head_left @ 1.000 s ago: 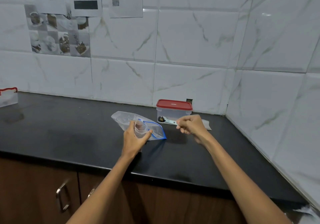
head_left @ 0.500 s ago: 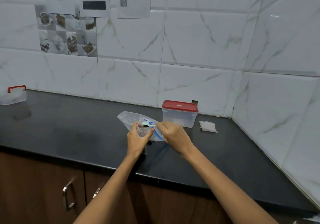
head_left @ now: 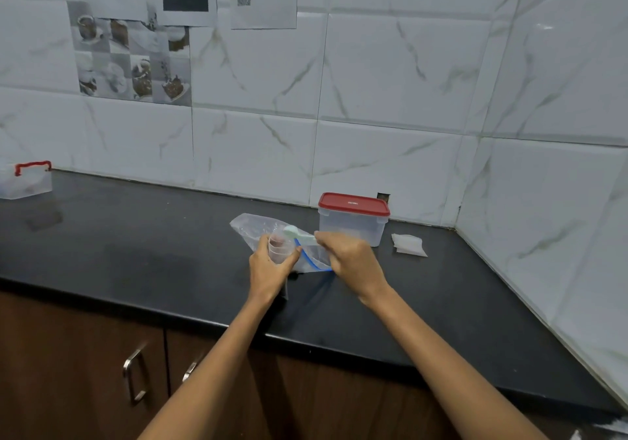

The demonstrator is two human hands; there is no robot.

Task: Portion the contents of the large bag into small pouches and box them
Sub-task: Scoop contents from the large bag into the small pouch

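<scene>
A: Countertop (head_left: 142,256), black and long, runs under the marble-tiled wall, and at its far left edge sits a clear tub with a red handle (head_left: 25,181). What does your left hand have?

B: Your left hand (head_left: 268,269) is wrapped round a small clear pouch (head_left: 279,247), held upright with its mouth up. There is something dark or reddish near the top of it; the blur hides what it is.

A: And the large bag?

B: The large clear zip bag (head_left: 258,227) with the blue seal lies flat on the counter just behind and beside that hand, its blue edge running toward your right wrist.

A: Your right hand?

B: Your right hand (head_left: 353,263) pinches the handle of a pale green measuring spoon (head_left: 295,234), the bowl of it sitting right over the pouch's mouth. The hand is motion-blurred.

A: Further right?

B: A clear box with a red lid (head_left: 353,217), lid on, stands against the far wall just behind your right hand. Right of it, near the corner, a small stack of flat clear pouches (head_left: 407,246) lies on the counter, apart from the box.
</scene>
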